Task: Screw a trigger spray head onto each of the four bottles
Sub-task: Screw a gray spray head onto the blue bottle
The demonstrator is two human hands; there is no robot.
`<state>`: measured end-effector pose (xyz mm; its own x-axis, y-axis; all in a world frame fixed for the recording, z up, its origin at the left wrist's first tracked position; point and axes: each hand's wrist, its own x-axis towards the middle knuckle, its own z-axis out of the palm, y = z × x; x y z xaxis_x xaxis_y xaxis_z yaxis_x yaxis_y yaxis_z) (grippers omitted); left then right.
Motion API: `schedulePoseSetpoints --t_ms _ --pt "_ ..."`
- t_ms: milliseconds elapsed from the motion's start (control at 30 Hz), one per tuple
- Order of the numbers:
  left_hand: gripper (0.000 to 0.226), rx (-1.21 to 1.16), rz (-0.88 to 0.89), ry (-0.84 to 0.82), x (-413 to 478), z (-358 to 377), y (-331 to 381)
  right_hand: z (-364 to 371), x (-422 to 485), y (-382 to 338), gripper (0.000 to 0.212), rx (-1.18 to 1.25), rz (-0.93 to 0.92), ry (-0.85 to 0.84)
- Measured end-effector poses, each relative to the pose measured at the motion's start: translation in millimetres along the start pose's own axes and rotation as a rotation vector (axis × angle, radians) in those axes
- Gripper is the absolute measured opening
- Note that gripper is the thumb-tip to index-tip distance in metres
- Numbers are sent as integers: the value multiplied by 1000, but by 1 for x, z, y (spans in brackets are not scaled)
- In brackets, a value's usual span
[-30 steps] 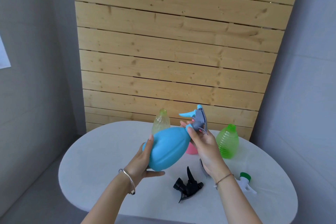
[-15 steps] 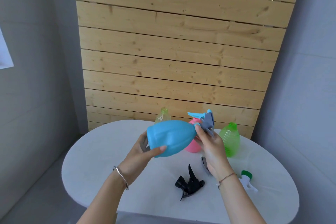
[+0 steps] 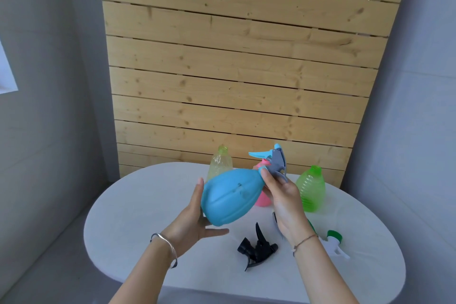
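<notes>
I hold a light blue bottle (image 3: 228,198) tilted in the air above the table, neck pointing up and right. My left hand (image 3: 195,224) cups its base, with fingers wrapped behind it. A blue and grey trigger spray head (image 3: 272,159) sits on the neck, and my right hand (image 3: 283,202) grips it at the collar. On the table stand a clear yellowish bottle (image 3: 219,163), a pink bottle (image 3: 262,201) mostly hidden behind the blue one, and a green ribbed bottle (image 3: 311,190), the yellowish and green ones with open necks. A black spray head (image 3: 257,248) and a white and green one (image 3: 333,242) lie loose.
The round table (image 3: 148,205) has a white cloth and drops off at its front and side edges. A wooden slat wall (image 3: 234,69) rises behind it. Part of another spray head (image 3: 275,219) shows behind my right wrist.
The blue bottle has swung from nearly level to neck-up. My left hand has shifted from its side to under its base. My right hand stays on the spray head.
</notes>
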<state>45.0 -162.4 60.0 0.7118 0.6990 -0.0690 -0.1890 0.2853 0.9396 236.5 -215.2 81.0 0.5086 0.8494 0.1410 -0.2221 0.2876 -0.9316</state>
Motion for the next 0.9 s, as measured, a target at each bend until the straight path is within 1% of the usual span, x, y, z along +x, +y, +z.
schedulePoseSetpoints --t_ms 67,100,167,200,233,300,333,367,433,500,533,567,600,633,667,700,767,800,900 --pt "71 -10 59 54 2 -1 -5 -1 1 1 42 -6 -5 12" --pt "77 -15 110 88 4 -3 -5 -2 2 1 40 3 -8 27" --pt "95 -9 193 119 3 -6 -1 -2 2 2 44 29 -6 41" --pt "101 -14 188 105 2 -6 1 -2 2 3 47 30 -5 35" --pt "97 -41 150 71 2 -6 1 -1 1 3 50 28 -8 21" --pt "63 -104 29 16 -2 0 3 3 -1 3 54 33 -14 -17" --pt "56 -98 1 31 -4 2 2 4 -1 3 54 45 -14 -29" --pt "57 -57 15 70 -3 2 -1 4 -1 3 53 57 -14 -32" --pt "78 -1 107 134 -1 0 -4 4 -1 3 47 71 -12 -5" --pt "102 -10 185 156 -1 -2 0 3 0 3 39 75 -3 43" --pt "110 -6 193 151 -1 -5 1 2 0 4 38 85 3 51" --pt "110 -4 173 126 -1 -7 1 3 0 4 39 97 6 43" --pt "103 -14 122 84 -2 -6 2 4 -1 4 39 103 7 25" --pt "90 -39 51 50 -4 -4 3 5 -1 4 39 103 8 5" --pt "77 -47 -14 51 -5 -1 3 6 -1 5 38 99 11 -9" --pt "68 -39 -42 78 -5 1 1 8 -1 5 34 91 13 -15" --pt "59 2 10 155 -2 0 -3 8 -1 6 26 80 21 0" --pt "59 3 58 177 -1 -1 -3 7 0 6 26 83 22 20" --pt "63 -20 170 157 -3 -1 1 6 0 6 37 124 20 62"
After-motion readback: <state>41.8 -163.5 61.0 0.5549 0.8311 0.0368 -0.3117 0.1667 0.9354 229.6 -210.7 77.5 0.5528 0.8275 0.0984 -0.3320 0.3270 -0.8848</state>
